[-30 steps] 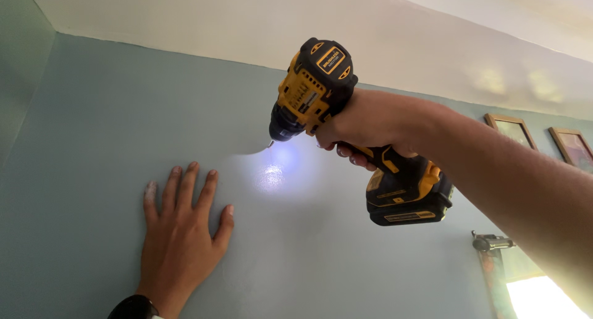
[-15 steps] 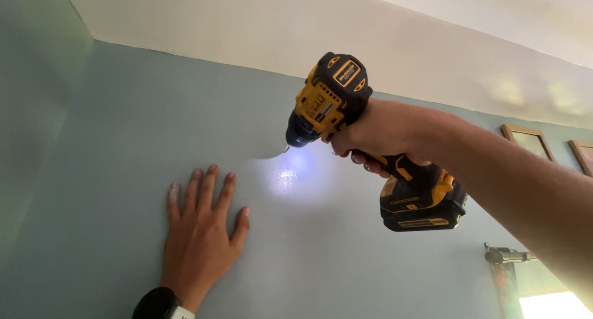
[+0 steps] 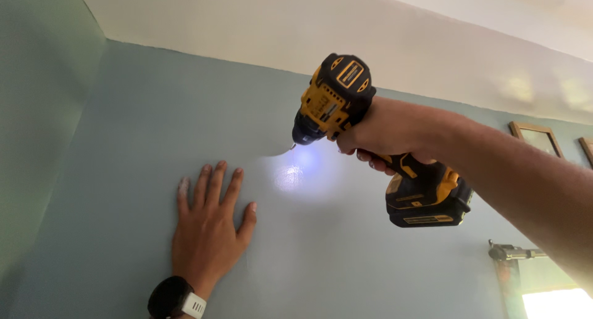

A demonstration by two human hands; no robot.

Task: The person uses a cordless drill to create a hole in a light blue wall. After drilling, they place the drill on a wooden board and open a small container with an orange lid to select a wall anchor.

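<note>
the right hand point(image 3: 386, 130) has its grip closed round the yellow-and-black drill point(image 3: 333, 96), its tip at the blue wall point(image 3: 123, 140) above a lit patch. the left hand point(image 3: 210, 232) lies flat, fingers spread, just beside. picture frames point(image 3: 536, 137) and a curtain rod point(image 3: 513, 253) are cut off at right.

— What tool is in view?
— A yellow and black cordless drill point(image 3: 336, 100), its black battery pack point(image 3: 427, 201) at the handle's foot.
— How does it sit?
— Raised, tilted, bit tip touching the blue-green wall point(image 3: 154, 127); its work light glows white there.
</note>
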